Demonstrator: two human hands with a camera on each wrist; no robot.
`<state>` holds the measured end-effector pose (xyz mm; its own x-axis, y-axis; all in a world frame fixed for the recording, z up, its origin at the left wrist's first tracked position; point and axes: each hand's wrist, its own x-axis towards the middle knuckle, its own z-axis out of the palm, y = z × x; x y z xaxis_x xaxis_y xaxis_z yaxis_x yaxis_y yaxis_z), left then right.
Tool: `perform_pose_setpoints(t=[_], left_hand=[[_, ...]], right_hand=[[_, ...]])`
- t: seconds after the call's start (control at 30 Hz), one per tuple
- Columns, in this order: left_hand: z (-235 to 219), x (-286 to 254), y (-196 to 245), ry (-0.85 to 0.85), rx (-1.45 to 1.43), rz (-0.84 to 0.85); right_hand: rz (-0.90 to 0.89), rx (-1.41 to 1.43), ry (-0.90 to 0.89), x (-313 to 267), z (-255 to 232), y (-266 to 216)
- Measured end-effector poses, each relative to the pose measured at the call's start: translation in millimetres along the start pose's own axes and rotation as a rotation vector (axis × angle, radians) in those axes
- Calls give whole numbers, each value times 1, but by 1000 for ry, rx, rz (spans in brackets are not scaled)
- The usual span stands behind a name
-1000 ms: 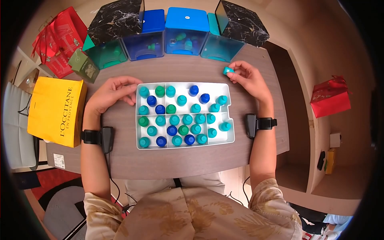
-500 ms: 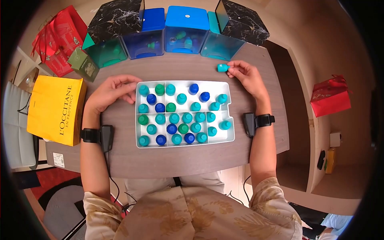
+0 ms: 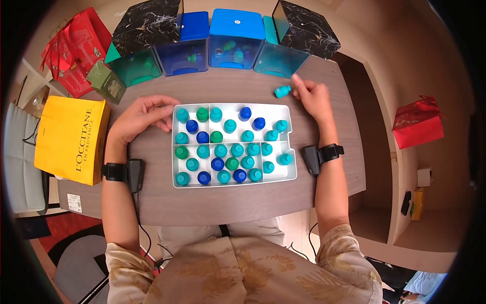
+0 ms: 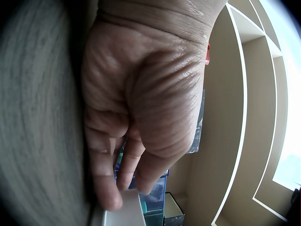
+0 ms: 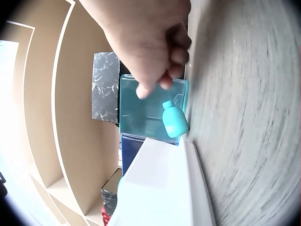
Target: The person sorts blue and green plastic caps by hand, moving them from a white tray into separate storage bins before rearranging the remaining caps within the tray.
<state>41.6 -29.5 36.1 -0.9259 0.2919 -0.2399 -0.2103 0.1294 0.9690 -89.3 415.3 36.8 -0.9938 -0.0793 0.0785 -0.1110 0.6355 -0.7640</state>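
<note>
A white divided tray on the table holds several upright teal, blue and green bottles. The left hand is at its left side, fingers loosely bent and fingertips against the tray's edge; the left wrist view shows these fingertips at the white wall. Beyond the tray's back right corner, a loose teal bottle lies tilted, its neck towards the right hand. In the right wrist view a small gap separates this bottle from the thumb and fingertips of the right hand; the other fingers are curled.
Tinted bins, green, dark blue, light blue and teal, line the table's back, with black marbled boxes above. A yellow bag, a green box and a red bag stand left.
The right hand has let go of the teal bottle, which it held by the neck half a second earlier. The bottle now sits slightly lower in view, its tilt changed. The left hand has not moved.
</note>
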Motion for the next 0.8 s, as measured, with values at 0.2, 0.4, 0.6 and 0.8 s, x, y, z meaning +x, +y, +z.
perform_pose_setpoints(t=[0.2, 0.4, 0.6, 0.8], left_hand=[[-1, 0, 0, -3, 0, -3], [0, 0, 0, 2, 6, 1], [-1, 0, 0, -3, -4, 3], [-1, 0, -1, -3, -3, -3]], right_hand=[[56, -60, 338, 11, -9, 14], [73, -61, 337, 10, -11, 15], [88, -61, 353, 12, -16, 19], [80, -67, 342, 11, -17, 19]])
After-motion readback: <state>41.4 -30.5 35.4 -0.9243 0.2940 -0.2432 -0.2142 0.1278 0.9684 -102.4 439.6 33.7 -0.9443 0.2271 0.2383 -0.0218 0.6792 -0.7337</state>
